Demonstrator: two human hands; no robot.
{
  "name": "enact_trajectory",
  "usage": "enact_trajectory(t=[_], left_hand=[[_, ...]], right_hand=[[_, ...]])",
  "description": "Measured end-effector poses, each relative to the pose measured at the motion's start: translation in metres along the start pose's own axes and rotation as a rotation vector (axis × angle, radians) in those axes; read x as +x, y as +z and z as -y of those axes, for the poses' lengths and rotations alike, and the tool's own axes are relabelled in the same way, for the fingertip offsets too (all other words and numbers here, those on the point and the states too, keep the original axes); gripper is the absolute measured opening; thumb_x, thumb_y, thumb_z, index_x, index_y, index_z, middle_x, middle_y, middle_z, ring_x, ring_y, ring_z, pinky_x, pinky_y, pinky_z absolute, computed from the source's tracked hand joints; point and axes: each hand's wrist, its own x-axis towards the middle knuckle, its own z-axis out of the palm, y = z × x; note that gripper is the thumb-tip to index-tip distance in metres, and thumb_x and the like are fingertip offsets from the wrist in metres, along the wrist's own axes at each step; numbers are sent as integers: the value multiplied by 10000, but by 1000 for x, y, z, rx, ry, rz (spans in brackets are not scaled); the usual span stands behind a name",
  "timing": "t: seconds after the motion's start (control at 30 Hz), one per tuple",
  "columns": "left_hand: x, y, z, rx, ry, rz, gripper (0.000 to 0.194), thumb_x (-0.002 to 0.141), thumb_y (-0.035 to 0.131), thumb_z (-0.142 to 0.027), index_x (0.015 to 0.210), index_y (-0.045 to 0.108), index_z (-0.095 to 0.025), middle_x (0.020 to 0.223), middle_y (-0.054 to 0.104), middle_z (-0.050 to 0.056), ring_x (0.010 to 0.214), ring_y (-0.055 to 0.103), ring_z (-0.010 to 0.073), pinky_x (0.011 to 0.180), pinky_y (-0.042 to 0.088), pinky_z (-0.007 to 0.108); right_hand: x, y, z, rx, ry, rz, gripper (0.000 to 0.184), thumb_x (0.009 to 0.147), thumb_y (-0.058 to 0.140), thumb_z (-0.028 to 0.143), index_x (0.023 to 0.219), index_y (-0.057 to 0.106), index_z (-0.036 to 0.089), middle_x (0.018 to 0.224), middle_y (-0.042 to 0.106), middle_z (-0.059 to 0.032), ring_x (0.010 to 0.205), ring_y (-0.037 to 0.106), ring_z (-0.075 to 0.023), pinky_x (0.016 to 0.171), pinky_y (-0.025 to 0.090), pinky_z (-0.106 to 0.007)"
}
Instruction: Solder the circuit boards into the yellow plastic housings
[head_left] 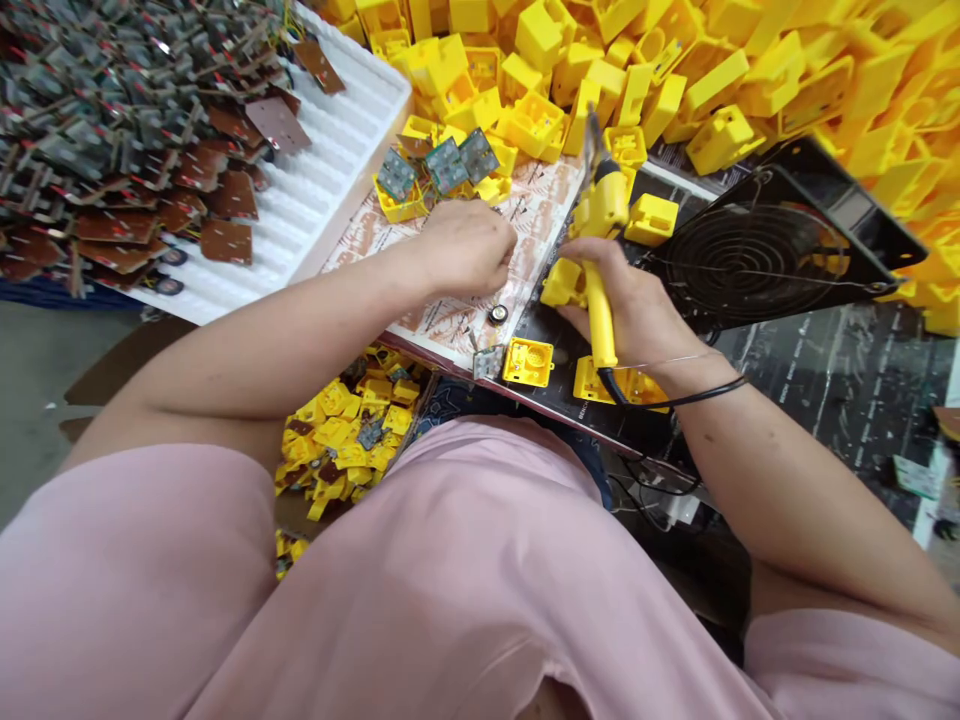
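My right hand (pixel 634 310) is closed around the yellow handle of a soldering iron (pixel 600 260), whose tip points away from me toward the pile of housings. The same hand also holds a small yellow plastic housing (pixel 562 283) against the handle. My left hand (pixel 465 245) rests knuckles-up on a printed work board (pixel 540 205), fingers curled under; what they pinch is hidden. Just beyond that hand lie several yellow housings with grey circuit boards (pixel 448 165) fitted in them. A small round black part (pixel 497 314) lies on the board between my hands.
A heap of empty yellow housings (pixel 675 60) fills the far right. A white ribbed tray (pixel 330 180) at left carries brown circuit boards (pixel 112 130). A black fan (pixel 750 260) sits right of my hand. More yellow housings (pixel 345 440) lie below the board; two sit at its near edge.
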Motion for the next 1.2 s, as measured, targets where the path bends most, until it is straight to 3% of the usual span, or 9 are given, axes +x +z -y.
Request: enact_trajectory(t=[0.1,0.17,0.3,0.53,0.63,0.8,0.87,1.07,1.2], left_hand=[[-14,-8,2,-69,17,-48,264,863,572,-273,922,825,-222,822,759,76,1014,706,298,889,525,393],[-24,-18,-1,-156,-16,-44,295,887,560,-299,982,828,-218,921,791,75,1053,709,285,939,529,392],[-41,-35,-9,-361,-147,-17,352,903,558,-365,1062,822,-194,1004,805,47,1010,737,226,967,533,347],[-50,-32,-12,-527,-195,5,328,851,586,-373,1001,812,-190,901,793,11,902,735,179,914,547,307],[-49,-33,-11,-533,-189,44,310,843,589,-363,979,806,-188,890,791,11,897,735,174,898,543,287],[-48,-32,-8,-602,-154,61,292,837,586,-349,952,793,-177,880,788,24,890,724,164,887,541,269],[-48,-29,-9,-615,-143,57,288,833,581,-359,941,782,-182,854,773,18,872,717,165,858,538,272],[-49,-26,-13,-613,-115,48,262,850,559,-352,925,748,-187,804,731,2,827,706,160,841,528,285],[-50,-31,-13,-598,-118,70,232,839,577,-329,901,756,-194,788,733,-5,844,722,162,859,528,282]], right_hand=[[3,0,6,-43,-45,15,537,919,726,298,1428,563,240,1200,756,-102,1181,727,-338,1126,532,-594],[7,-1,8,-85,-24,21,567,903,768,322,1431,582,234,1222,747,-127,1250,691,-390,1126,514,-644],[11,-2,13,-8,44,36,515,912,739,296,1402,592,231,1084,751,-93,1026,734,-333,920,620,-534],[20,31,23,552,69,-162,629,907,771,592,1369,457,304,1297,722,-43,1138,738,-230,986,644,-428],[15,29,17,479,56,-158,588,901,784,576,1346,504,312,1299,733,-35,1211,733,-257,1051,624,-470],[-15,-5,7,203,52,-124,486,918,777,483,1319,579,296,1170,764,-42,967,777,-259,847,667,-435],[-21,-9,8,172,59,-153,491,899,803,472,1306,579,314,1171,754,-30,973,775,-250,873,669,-429],[-1,22,20,575,79,-197,601,895,790,595,1331,467,338,1292,663,-26,1127,726,-209,969,672,-403],[-2,21,15,490,78,-159,575,888,800,583,1314,511,327,1220,700,-22,1099,740,-238,993,658,-451]])
